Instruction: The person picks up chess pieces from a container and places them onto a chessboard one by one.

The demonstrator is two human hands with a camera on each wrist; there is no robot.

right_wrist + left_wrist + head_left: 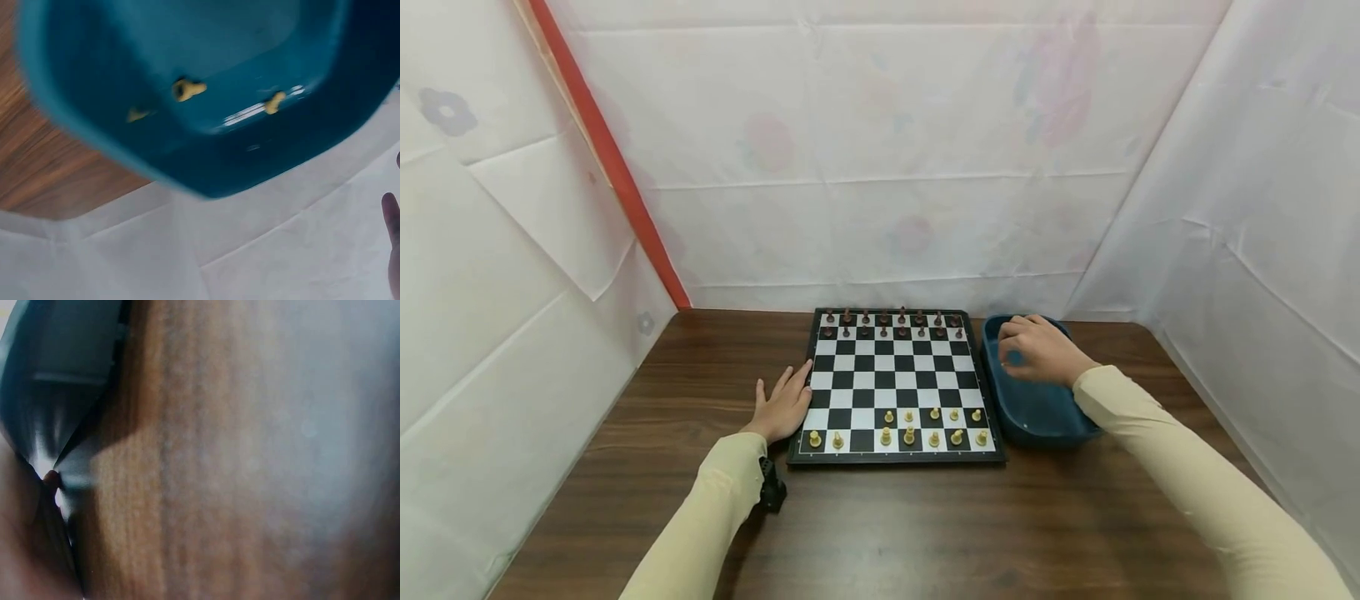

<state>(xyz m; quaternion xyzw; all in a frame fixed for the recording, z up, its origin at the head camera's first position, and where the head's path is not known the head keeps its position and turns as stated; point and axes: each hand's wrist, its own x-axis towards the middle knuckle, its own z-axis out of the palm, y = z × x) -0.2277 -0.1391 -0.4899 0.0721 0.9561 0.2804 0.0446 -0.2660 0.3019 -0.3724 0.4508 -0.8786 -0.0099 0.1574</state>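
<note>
A chessboard (pixel 883 375) lies on the table, with dark brown chess pieces (pixel 883 318) along its far rows and pale yellow ones (pixel 909 436) along its near rows. My left hand (pixel 781 408) rests at the board's left edge, fingers spread and touching it. Over the blue bin (pixel 1037 417), to the right of the board, hovers my right hand (pixel 1037 346), its fingers bent downward. In the right wrist view its fingertips stand apart, nothing visible between them. A yellow chess piece (pixel 187 89) and a second yellow piece (pixel 274 102) are inside the bin.
The brown wooden table (pixel 895 525) extends around the board. White patterned sheets (pixel 880 167) enclose it at the back and sides, with a red strip (pixel 617 167) at the back left corner. A black device (pixel 771 487) sits at my left wrist.
</note>
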